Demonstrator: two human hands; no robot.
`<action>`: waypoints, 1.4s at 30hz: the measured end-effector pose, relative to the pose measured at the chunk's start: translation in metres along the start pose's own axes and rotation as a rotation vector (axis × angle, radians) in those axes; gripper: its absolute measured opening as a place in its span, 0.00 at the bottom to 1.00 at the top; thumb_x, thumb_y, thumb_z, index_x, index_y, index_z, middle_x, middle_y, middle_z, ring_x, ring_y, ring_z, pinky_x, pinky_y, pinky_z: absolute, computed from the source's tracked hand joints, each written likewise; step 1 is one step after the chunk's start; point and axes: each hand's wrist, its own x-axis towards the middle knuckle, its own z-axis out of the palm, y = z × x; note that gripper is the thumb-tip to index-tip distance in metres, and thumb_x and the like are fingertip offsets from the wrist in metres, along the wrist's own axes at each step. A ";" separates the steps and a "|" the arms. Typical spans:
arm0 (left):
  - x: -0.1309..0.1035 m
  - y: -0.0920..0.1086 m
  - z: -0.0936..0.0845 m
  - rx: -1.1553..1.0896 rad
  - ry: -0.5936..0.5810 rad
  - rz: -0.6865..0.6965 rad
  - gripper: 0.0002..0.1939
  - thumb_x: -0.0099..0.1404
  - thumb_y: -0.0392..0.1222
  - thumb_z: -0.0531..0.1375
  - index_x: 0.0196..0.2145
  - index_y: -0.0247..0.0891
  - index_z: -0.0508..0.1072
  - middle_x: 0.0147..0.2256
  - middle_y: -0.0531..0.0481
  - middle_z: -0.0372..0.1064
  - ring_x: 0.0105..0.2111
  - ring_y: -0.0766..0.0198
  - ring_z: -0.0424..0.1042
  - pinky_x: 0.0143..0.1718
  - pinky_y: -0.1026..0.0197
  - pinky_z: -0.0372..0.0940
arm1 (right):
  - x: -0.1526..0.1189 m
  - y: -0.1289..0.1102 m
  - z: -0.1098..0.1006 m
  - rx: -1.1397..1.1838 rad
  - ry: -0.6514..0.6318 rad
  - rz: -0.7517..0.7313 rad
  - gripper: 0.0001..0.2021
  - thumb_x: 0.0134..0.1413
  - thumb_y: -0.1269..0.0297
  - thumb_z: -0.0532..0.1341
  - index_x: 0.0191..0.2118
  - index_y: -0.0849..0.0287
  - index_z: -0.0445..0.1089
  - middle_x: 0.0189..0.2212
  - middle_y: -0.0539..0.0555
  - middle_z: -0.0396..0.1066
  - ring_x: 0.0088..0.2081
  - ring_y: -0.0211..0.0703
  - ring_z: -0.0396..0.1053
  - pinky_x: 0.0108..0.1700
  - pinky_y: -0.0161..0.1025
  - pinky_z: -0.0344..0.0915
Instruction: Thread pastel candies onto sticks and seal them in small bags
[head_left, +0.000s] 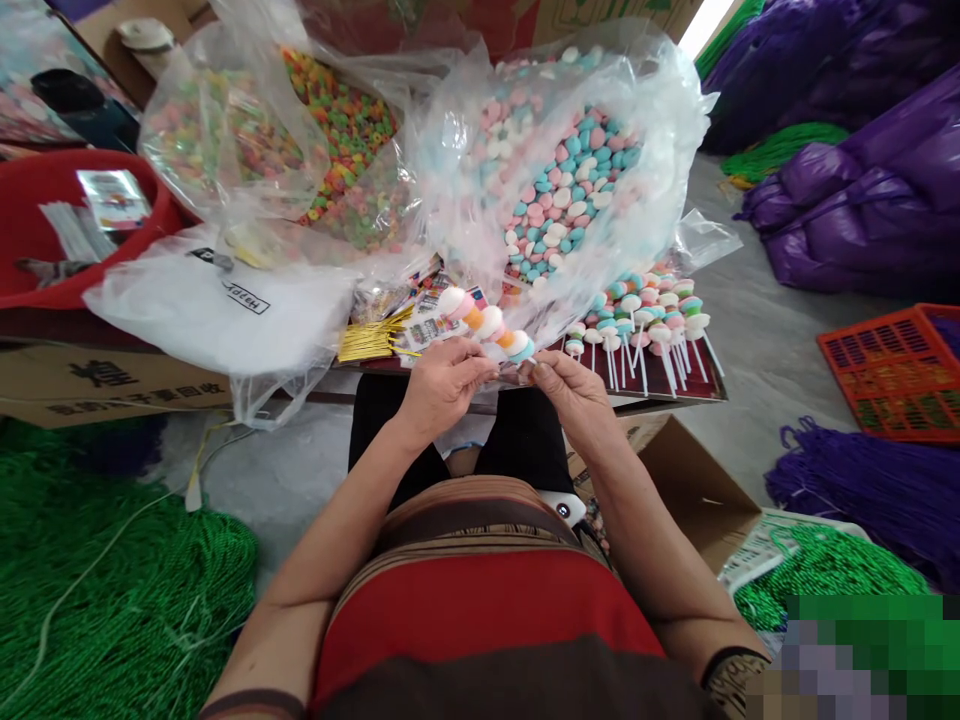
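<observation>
A candy skewer (491,322) with white, pink, orange and blue pieces slants between my hands at the table's front edge. My right hand (571,392) pinches the lower end of its stick, just past the blue piece. Beneath the skewer, my left hand (450,385) has its thumb and fingers pressed together; what they pinch is too small to make out. Finished candy skewers (645,315) lie to the right, their white sticks pointing toward me. Gold twist ties (369,340) and printed labels (431,318) lie to the left of the skewer.
Behind my hands are a bag of pastel candies (559,190) and a bag of ring gummies (352,125). A white plastic bag (225,300) and a red basin (161,195) stand left. An open carton (694,490) sits below right; green cord bundles (150,590) cover floor at left.
</observation>
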 end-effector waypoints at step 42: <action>0.004 -0.028 -0.023 -0.818 -0.045 -0.528 0.14 0.65 0.55 0.67 0.32 0.41 0.80 0.39 0.46 0.76 0.40 0.62 0.75 0.40 0.59 0.70 | -0.009 -0.047 -0.098 -0.547 0.101 -0.392 0.02 0.55 0.60 0.70 0.31 0.47 0.81 0.29 0.49 0.79 0.33 0.44 0.74 0.48 0.48 0.70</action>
